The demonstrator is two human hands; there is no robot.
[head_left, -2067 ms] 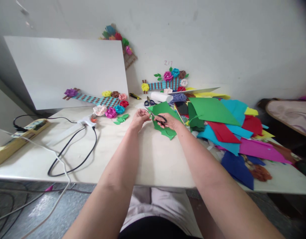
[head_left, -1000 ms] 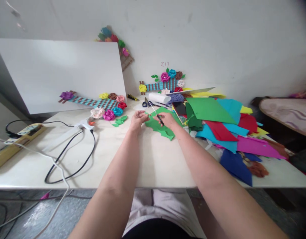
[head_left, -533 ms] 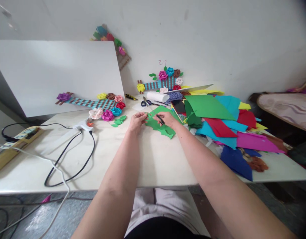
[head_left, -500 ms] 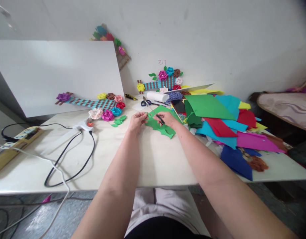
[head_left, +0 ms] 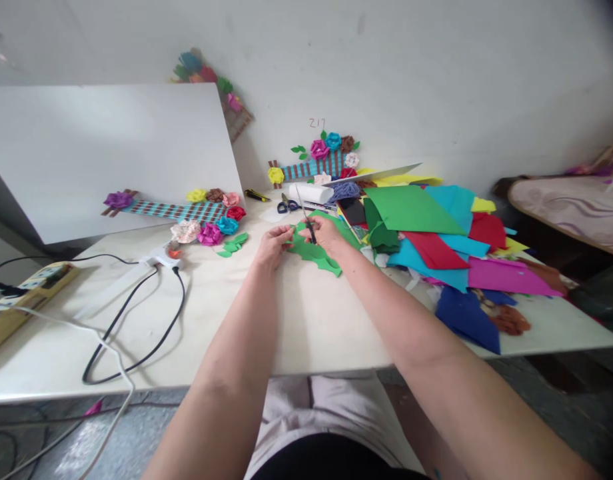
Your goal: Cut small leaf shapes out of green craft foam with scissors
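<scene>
My right hand [head_left: 327,235] is closed around a pair of scissors [head_left: 310,230] with dark handles, the blades pointing up and away from me. Beneath the hands lies a sheet of green paper [head_left: 316,257] with a jagged, cut edge. My left hand [head_left: 275,244] pinches a small bit of green paper at the sheet's left side; its fingers mostly hide the piece. Several cut green leaves [head_left: 232,247] rest on the table left of that hand. Behind the sheet is a second pair of scissors [head_left: 288,205] with dark blue handles.
Coloured sheets [head_left: 426,233] are heaped on the right. A flower-trimmed panel [head_left: 176,211] leans on a white board [head_left: 111,153] at left; another panel [head_left: 311,167] stands at the wall. A glue gun [head_left: 161,258] with a looping cord and a power strip [head_left: 31,300] lie left.
My right hand has turned the scissors so the blades now point upward, and it has lifted slightly off the green sheet. My left hand keeps its pinch. The view has shifted a little.
</scene>
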